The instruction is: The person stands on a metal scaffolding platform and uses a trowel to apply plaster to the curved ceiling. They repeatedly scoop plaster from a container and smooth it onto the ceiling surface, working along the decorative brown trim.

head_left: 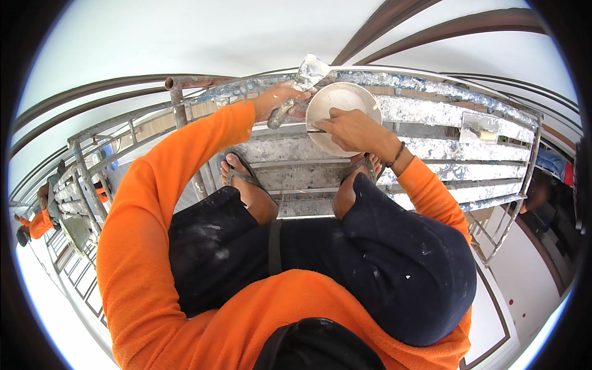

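Observation:
My left hand (281, 100) grips a putty knife (311, 71) with whitish paste on its broad blade, held upright beside a round off-white bucket (343, 94). My right hand (350, 129) is over the bucket, fingers curled on a thin dark-edged thing (316, 131) that I cannot clearly make out. Both rest above paint-spattered metal planks (425, 140) of a scaffold, where my sandalled feet stand. A flat square plate (470, 126) with a pale block on it lies on the planks to the right.
Scaffold rails (83, 169) border me. At the far left a co-worker in orange (40, 225) is on similar framework. A blurred person or part of one (539, 203) shows at the far right, below. White surfaces with brown trim (401, 24) lie beyond the planks.

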`<state>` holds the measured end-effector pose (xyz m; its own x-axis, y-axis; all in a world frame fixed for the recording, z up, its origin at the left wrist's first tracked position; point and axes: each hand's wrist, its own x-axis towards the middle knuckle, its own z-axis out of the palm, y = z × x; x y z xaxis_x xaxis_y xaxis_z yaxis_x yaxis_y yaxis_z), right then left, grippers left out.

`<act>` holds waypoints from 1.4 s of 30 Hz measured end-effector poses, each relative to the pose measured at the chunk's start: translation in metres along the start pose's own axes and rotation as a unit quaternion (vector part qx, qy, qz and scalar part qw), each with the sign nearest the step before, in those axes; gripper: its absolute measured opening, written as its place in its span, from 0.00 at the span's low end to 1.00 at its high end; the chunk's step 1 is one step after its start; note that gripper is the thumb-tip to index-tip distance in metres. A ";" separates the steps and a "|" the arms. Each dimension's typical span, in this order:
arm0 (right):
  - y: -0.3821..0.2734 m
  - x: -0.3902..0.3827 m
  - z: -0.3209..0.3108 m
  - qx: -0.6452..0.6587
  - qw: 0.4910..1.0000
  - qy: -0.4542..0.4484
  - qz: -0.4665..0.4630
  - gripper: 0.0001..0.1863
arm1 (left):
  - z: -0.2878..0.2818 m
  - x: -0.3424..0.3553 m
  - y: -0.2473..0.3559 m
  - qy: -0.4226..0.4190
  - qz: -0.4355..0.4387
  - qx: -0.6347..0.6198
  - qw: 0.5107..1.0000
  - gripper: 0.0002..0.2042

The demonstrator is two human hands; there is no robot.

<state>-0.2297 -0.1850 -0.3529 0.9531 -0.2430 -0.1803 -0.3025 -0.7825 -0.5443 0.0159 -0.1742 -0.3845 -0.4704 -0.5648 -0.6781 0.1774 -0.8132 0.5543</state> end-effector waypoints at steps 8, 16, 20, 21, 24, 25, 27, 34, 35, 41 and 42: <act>0.018 -0.037 0.005 0.262 0.951 0.115 0.116 0.20 | 0.003 -0.013 0.020 0.058 0.035 0.163 0.984 0.30; -0.020 -0.077 -0.024 0.519 0.779 0.267 0.229 0.14 | 0.012 -0.087 0.060 -0.019 -0.030 0.101 0.994 0.25; -0.058 -0.076 -0.059 0.466 0.749 0.405 0.241 0.11 | 0.023 -0.113 0.066 -0.105 -0.076 0.072 0.989 0.23; -0.067 -0.074 -0.066 0.435 0.750 0.437 0.240 0.10 | 0.030 -0.117 0.070 -0.115 -0.078 0.071 0.988 0.22; -0.068 -0.055 -0.077 0.244 0.820 0.501 0.133 0.13 | 0.054 -0.130 0.086 -0.131 -0.083 0.062 0.986 0.18; -0.068 -0.048 -0.080 0.176 0.838 0.510 0.076 0.14 | 0.058 -0.132 0.089 -0.130 -0.075 0.058 0.987 0.17; -0.074 -0.041 -0.081 0.181 0.838 0.512 0.050 0.15 | 0.068 -0.132 0.095 -0.132 -0.058 0.053 0.988 0.16; -0.070 -0.048 -0.097 0.037 0.886 0.463 0.004 0.11 | 0.084 -0.144 0.106 -0.160 -0.013 0.112 0.981 0.12; -0.070 -0.050 -0.100 0.031 0.891 0.453 0.008 0.10 | 0.084 -0.144 0.106 -0.157 -0.006 0.119 0.980 0.12; -0.070 -0.058 -0.098 -0.013 0.903 0.429 0.012 0.08 | 0.084 -0.146 0.095 -0.160 0.017 0.124 0.979 0.12; -0.070 -0.059 -0.099 -0.018 0.903 0.428 0.016 0.07 | 0.084 -0.146 0.095 -0.160 0.018 0.127 0.979 0.12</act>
<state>-0.2635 -0.1726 -0.2236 0.6058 -0.6077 0.5135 -0.3440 -0.7820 -0.5197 0.0288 -0.1570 -0.1919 -0.7220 -0.4863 -0.4921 -0.0020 -0.7098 0.7044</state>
